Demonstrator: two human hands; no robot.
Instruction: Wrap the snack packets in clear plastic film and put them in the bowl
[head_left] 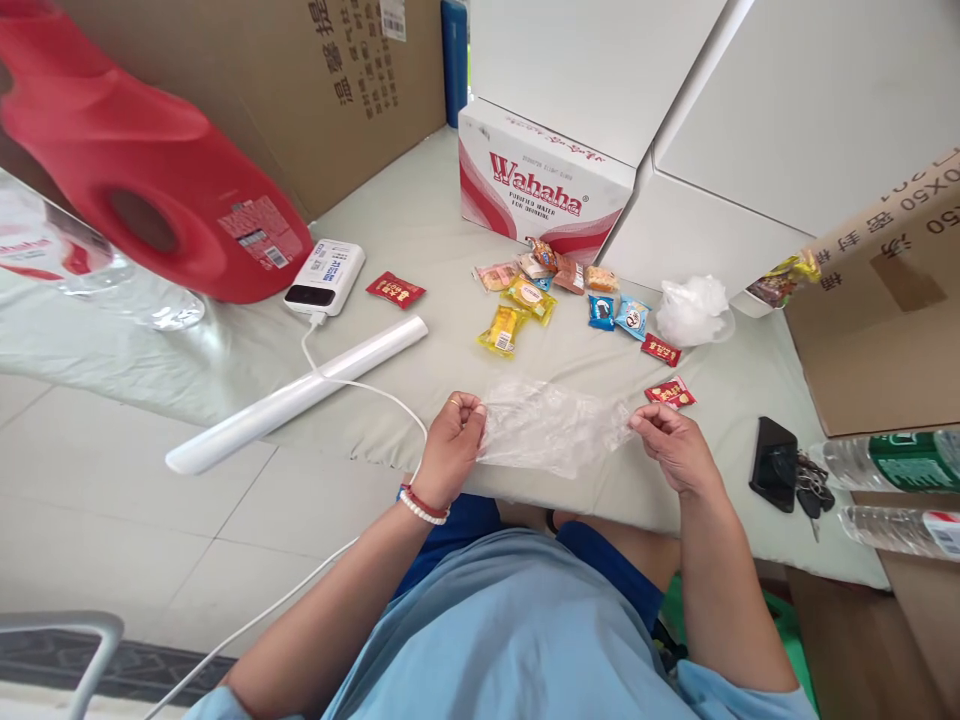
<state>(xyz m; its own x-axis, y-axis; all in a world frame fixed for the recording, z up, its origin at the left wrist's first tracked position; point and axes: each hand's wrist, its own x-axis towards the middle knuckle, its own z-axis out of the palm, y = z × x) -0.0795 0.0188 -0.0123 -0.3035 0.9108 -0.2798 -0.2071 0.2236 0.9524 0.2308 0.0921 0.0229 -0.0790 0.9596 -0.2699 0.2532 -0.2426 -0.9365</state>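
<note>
A thin clear plastic bag (555,428) is stretched flat between my two hands, over the near edge of the cloth-covered table. Its left end is pinched by my left hand (454,445), which wears a ring and has bracelets at the wrist. My right hand (676,445) pinches the right end between thumb and forefinger. Just beyond the right hand lies a red snack packet (671,392), with another red packet (661,350) behind it. Farther back are yellow wrapped snacks (501,330), a blue packet (601,312) and a light blue packet (633,317).
A crumpled white plastic bag (694,310) sits at the right rear. On the left are a white power bank (325,278) with a cable, a long white tube (300,394) and a red jug (172,170). A Wahaha carton (540,185) stands behind; a phone (773,464) and keys lie right.
</note>
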